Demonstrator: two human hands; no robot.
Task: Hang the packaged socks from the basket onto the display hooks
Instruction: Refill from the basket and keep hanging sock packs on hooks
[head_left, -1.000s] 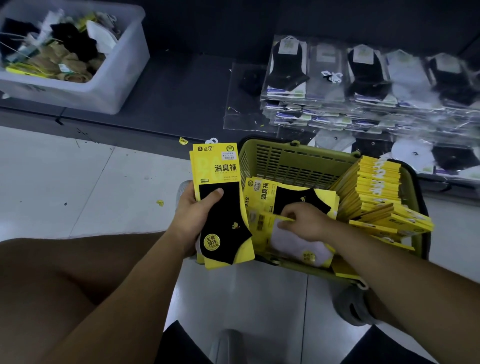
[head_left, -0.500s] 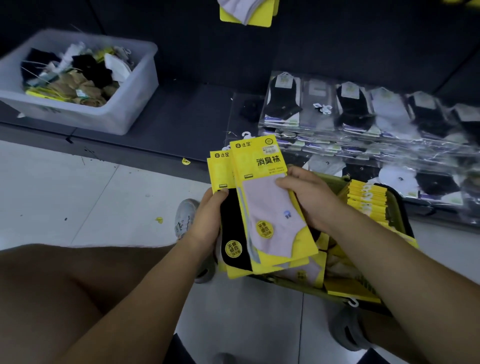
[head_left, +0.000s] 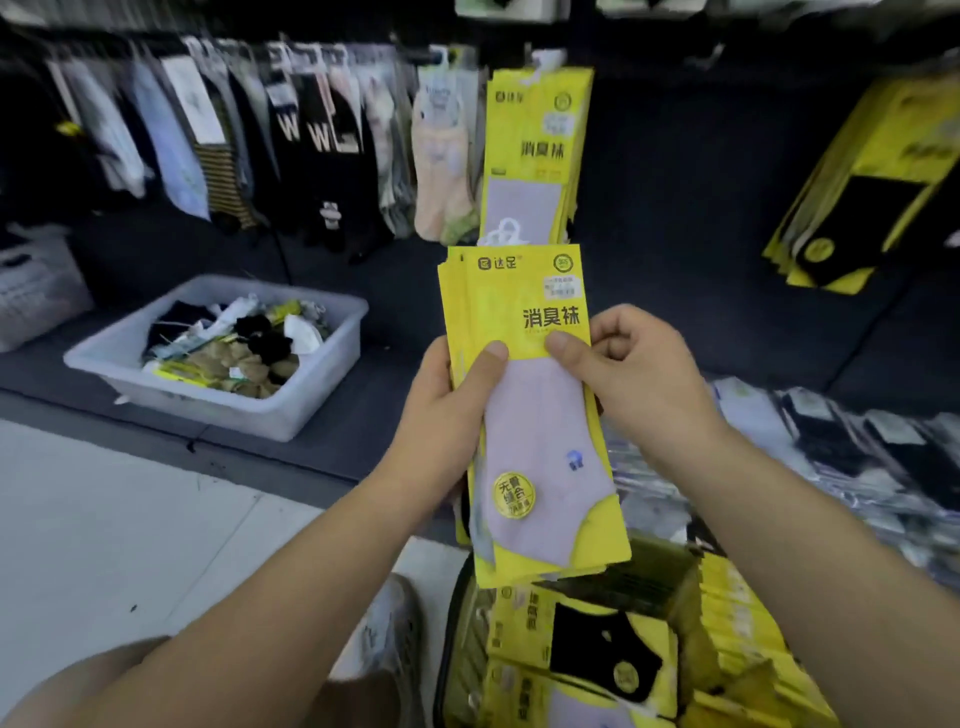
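At frame centre, the held sock pack (head_left: 535, 415) is bright yellow with a pale lilac sock and black lettering. At lower right, the basket packs (head_left: 587, 654) are yellow with black socks. At left centre, the bin (head_left: 270, 410) is translucent white. Upper left, black socks (head_left: 322, 140) bear white letters.

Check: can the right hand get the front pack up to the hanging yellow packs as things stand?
Probably yes. The right hand pinches the front pack directly below the hanging yellow packs, with nothing between them; the left hand holds the stack.
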